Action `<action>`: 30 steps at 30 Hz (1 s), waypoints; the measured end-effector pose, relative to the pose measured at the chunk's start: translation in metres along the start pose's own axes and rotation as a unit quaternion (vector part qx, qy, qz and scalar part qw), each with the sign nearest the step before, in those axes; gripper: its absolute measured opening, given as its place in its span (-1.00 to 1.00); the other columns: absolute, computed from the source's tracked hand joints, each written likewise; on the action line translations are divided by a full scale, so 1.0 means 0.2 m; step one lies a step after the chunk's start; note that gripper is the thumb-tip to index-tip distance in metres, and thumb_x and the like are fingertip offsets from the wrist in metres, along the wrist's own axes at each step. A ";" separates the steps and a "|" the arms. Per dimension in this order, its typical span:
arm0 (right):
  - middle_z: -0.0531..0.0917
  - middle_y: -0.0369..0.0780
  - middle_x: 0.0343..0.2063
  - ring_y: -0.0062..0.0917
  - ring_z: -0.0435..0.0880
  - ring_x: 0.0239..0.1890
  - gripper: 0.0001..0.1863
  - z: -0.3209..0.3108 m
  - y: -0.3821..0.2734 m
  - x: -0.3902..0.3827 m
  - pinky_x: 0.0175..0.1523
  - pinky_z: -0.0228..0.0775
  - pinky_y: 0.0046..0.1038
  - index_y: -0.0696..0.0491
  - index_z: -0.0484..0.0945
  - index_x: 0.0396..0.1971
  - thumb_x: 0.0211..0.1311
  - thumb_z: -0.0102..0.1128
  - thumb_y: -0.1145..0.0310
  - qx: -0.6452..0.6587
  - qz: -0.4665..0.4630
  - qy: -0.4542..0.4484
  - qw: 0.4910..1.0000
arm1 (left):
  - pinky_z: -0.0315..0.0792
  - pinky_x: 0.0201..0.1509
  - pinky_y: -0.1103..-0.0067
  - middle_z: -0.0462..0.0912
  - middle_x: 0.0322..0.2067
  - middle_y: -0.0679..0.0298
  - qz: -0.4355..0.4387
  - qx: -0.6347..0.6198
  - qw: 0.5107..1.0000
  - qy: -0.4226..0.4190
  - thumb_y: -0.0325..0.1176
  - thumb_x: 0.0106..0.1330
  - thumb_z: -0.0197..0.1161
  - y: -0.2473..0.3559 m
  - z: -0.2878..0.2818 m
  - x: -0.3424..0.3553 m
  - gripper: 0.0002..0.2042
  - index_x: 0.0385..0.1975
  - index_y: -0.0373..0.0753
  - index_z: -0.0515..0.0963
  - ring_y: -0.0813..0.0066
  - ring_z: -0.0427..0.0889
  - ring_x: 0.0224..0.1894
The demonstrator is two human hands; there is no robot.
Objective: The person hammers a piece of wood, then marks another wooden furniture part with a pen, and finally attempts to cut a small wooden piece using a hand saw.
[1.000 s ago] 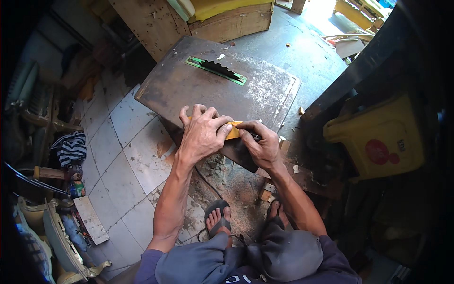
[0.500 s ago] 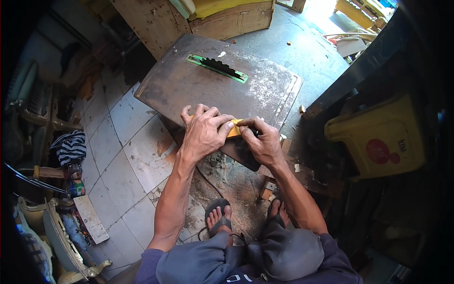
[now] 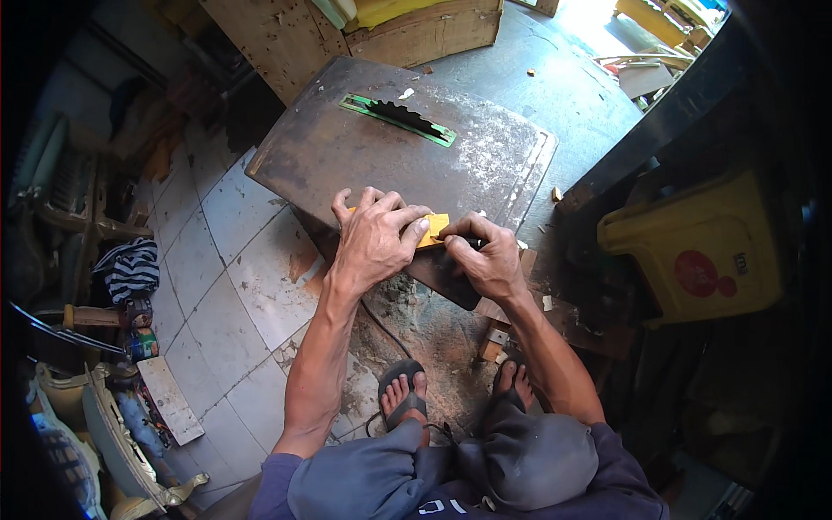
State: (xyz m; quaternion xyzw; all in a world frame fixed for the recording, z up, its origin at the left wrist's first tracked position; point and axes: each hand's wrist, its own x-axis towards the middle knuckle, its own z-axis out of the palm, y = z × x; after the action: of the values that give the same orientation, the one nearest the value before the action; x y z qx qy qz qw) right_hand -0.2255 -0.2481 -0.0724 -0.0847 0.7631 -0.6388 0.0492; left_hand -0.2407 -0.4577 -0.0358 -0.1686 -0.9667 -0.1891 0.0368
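Note:
My left hand (image 3: 373,243) lies over a yellow piece (image 3: 439,225) at the near edge of the brown saw table (image 3: 303,147), its fingers and thumb pressing the piece down. Most of the piece is hidden under that hand; its right end shows a flat, square-edged face. At this end my right hand (image 3: 492,264) is closed in a pinch around a thin, dark, stick-like thing, mostly hidden by the fingers. Its fingertips are close against the yellow piece. Beyond both hands, a toothed circular saw blade (image 3: 403,117) stands up through a green-edged slot.
A wooden frame with yellow covering (image 3: 425,39) stands behind the table. On the right is a yellow plastic stool (image 3: 693,251). Furniture parts (image 3: 113,433) and a striped cloth (image 3: 130,269) are at the left. A cord (image 3: 381,329) runs across the dusty floor by my feet.
My right hand has shifted slightly right and toward me, uncovering more of the yellow piece's end. The left hand has stayed in place on it.

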 end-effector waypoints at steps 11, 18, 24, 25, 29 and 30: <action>0.78 -0.14 -0.46 -0.57 0.76 -0.41 -0.81 0.01 0.00 -0.01 -0.24 0.59 -0.43 0.20 0.71 -0.26 0.27 0.30 0.38 0.002 -0.002 0.003 1.000 | -0.07 0.45 -0.06 0.67 -0.25 0.34 0.006 0.003 1.000 0.003 -0.09 0.48 0.21 -0.01 0.00 -0.01 -0.71 -0.02 0.01 0.80 0.34 0.55 0.04; 0.75 -0.20 -0.48 -0.63 0.69 -0.44 -0.84 -0.03 0.03 -0.03 -0.28 0.53 -0.47 0.19 0.71 -0.30 0.21 0.29 0.42 -0.029 -0.052 -0.014 0.998 | -0.08 0.46 -0.07 0.69 -0.22 0.34 0.008 0.007 1.000 -0.010 -0.07 0.47 0.24 0.01 0.00 0.01 -0.69 0.04 -0.02 0.77 0.33 0.56 0.06; 0.69 -0.23 -0.48 -0.67 0.60 -0.43 -0.84 -0.05 0.02 -0.07 -0.27 0.45 -0.54 0.22 0.72 -0.29 0.20 0.24 0.49 0.035 -0.060 0.019 0.997 | -0.12 0.48 -0.13 0.73 0.01 0.31 0.014 0.016 0.992 0.128 0.00 0.41 0.33 0.06 0.04 -0.16 -0.53 0.22 -0.09 0.64 0.33 0.58 0.23; 0.69 -0.23 -0.48 -0.67 0.60 -0.43 -0.84 -0.05 0.02 -0.07 -0.27 0.45 -0.54 0.22 0.72 -0.29 0.20 0.24 0.49 0.047 -0.059 0.019 0.997 | -0.09 0.49 -0.08 0.72 0.06 0.30 0.012 0.016 0.992 0.126 -0.05 0.39 0.36 0.09 0.04 -0.18 -0.55 0.20 -0.10 0.64 0.32 0.59 0.23; 0.68 -0.29 -0.46 -0.71 0.59 -0.41 -0.83 -0.03 0.02 -0.08 -0.28 0.43 -0.55 0.22 0.72 -0.25 0.25 0.22 0.49 0.084 -0.048 0.021 0.995 | 0.05 0.43 0.10 0.75 0.02 0.25 0.037 -0.010 0.991 0.124 -0.16 0.32 0.43 0.03 0.06 -0.17 -0.60 0.11 -0.16 0.69 0.31 0.66 0.11; 0.68 -0.30 -0.46 -0.72 0.59 -0.41 -0.83 -0.03 0.03 -0.09 -0.27 0.43 -0.55 0.22 0.72 -0.24 0.26 0.22 0.49 0.090 -0.042 0.024 0.995 | 0.07 0.41 0.11 0.76 -0.01 0.25 0.047 -0.016 0.992 0.115 -0.18 0.32 0.43 0.03 0.04 -0.16 -0.63 0.07 -0.17 0.71 0.32 0.67 0.09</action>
State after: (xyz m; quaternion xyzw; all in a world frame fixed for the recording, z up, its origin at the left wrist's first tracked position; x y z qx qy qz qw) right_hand -0.2091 -0.2377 -0.0770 -0.0965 0.6994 -0.7081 0.0115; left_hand -0.2081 -0.4585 -0.0455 -0.1913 -0.9440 -0.2204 0.1540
